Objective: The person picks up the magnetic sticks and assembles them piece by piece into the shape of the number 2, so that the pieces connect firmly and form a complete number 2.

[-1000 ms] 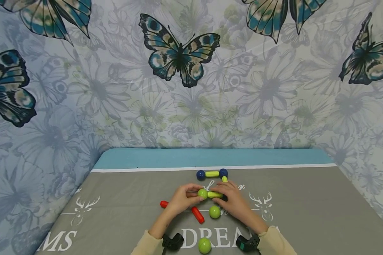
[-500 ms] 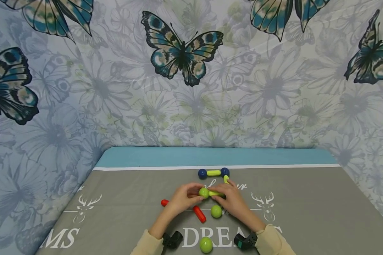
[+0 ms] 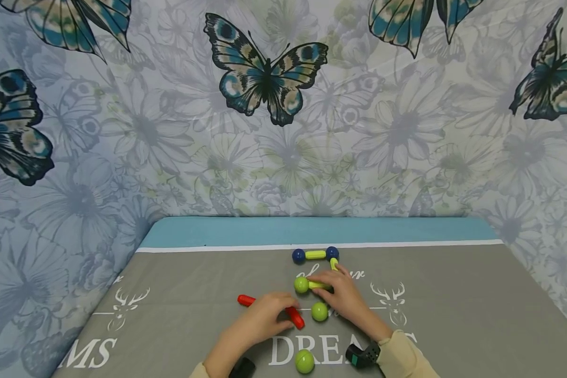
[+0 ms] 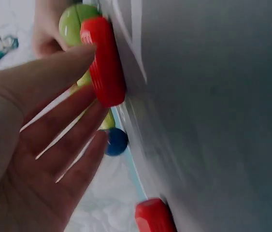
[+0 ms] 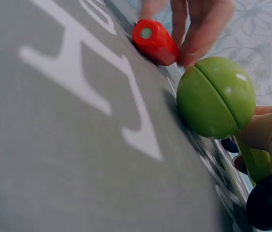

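Observation:
My right hand pinches a yellow-green rod with a green ball on its left end. At the rod's other end a dark blue ball shows in the right wrist view; the hand hides it in the head view. From there the chain runs on to more yellow rods and blue balls farther back. My left hand reaches over a red rod, its fingers extended, with thumb and fingertips right at the rod in the left wrist view.
Another red rod lies left, partly behind the left hand. One loose green ball sits just in front of the right hand, another near the front. A grey cloth with white lettering covers the table.
My left hand has let go of the green ball on the chain and moved down toward me, to the nearer red rod. The right hand keeps its hold on the yellow-green rod.

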Demonstrator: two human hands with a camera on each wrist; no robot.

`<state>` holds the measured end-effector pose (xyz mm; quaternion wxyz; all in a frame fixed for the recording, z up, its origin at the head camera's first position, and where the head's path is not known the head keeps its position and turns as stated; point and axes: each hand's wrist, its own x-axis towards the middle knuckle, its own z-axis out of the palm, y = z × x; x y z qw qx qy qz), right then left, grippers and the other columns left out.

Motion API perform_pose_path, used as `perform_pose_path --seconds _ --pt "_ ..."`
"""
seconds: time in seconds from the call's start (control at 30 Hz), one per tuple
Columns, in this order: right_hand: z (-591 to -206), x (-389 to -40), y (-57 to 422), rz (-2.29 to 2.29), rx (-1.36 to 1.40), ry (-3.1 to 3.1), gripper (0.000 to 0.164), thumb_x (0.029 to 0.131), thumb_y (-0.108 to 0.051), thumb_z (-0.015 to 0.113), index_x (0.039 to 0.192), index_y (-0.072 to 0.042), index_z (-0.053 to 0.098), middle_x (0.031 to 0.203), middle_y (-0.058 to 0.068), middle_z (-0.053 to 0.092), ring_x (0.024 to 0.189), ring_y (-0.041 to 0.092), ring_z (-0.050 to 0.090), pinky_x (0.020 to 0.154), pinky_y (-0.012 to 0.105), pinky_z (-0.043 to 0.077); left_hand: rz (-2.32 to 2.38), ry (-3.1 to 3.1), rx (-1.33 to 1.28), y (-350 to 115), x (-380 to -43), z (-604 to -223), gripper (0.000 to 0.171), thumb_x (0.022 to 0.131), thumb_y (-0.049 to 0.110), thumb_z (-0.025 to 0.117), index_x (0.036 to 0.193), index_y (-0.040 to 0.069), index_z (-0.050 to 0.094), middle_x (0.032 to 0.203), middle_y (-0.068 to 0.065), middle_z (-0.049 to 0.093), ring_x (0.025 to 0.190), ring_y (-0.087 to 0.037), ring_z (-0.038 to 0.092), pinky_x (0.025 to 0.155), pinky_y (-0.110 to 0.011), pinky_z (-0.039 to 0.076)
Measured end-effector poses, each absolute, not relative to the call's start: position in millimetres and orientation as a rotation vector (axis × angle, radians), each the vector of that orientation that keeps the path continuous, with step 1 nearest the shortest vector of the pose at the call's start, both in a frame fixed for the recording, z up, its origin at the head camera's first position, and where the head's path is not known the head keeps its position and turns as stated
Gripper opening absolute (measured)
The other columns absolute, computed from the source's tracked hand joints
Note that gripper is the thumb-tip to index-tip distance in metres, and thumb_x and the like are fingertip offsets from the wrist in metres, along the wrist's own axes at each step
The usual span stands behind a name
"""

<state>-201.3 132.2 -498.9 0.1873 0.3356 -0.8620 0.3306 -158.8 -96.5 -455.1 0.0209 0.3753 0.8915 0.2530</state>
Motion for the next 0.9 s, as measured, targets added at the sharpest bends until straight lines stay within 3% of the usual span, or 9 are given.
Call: perform_pose_path --seconds 0.2,0.47,0.7,0.9 --pt "-498 -201 132 0.938 0.939 -2.432 0.033 0.074 -0.008 0.079 0.106 -0.015 0.072 0.097 -0.001 0.067 0.092 0.017 0.061 0.099 0.057 0.027 0.655 2.754 1.209 -91 -153 -455 0.023 0.075 0.011 0.079 0.096 0.018 0.071 0.095 0.012 0.061 0.090 -0.006 0.056 0.081 -0.024 0.046" --pt "-498 -200 132 0.926 0.927 -2.453 0.031 0.076 -0.010 0.078 0.106 -0.015 0.072 0.098 -0.001 0.067 0.094 0.017 0.061 0.100 0.055 0.026 0.654 2.779 1.143 -82 -155 -455 0.013 0.078 0.019 0.078 0.088 0.019 0.070 0.083 0.015 0.058 0.076 -0.002 0.053 0.069 -0.020 0.046" --pt "-498 -200 132 0.953 0.922 -2.466 0.030 0.076 -0.011 0.078 0.106 -0.015 0.072 0.099 -0.001 0.067 0.094 0.016 0.061 0.102 0.055 0.025 1.215 2.563 0.824 -88 -162 -465 0.012 0.083 0.018 0.073 0.093 0.011 0.068 0.080 0.009 0.061 0.069 -0.005 0.056 0.062 -0.023 0.048" --pt "-498 -201 132 0.956 0.915 -2.483 0.030 0.077 -0.011 0.077 0.106 -0.015 0.071 0.099 -0.002 0.067 0.095 0.015 0.060 0.102 0.055 0.024 1.657 2.202 0.458 -89 -163 -469 0.021 0.087 0.009 0.067 0.101 -0.006 0.065 0.081 -0.005 0.066 0.070 -0.015 0.062 0.062 -0.029 0.053"
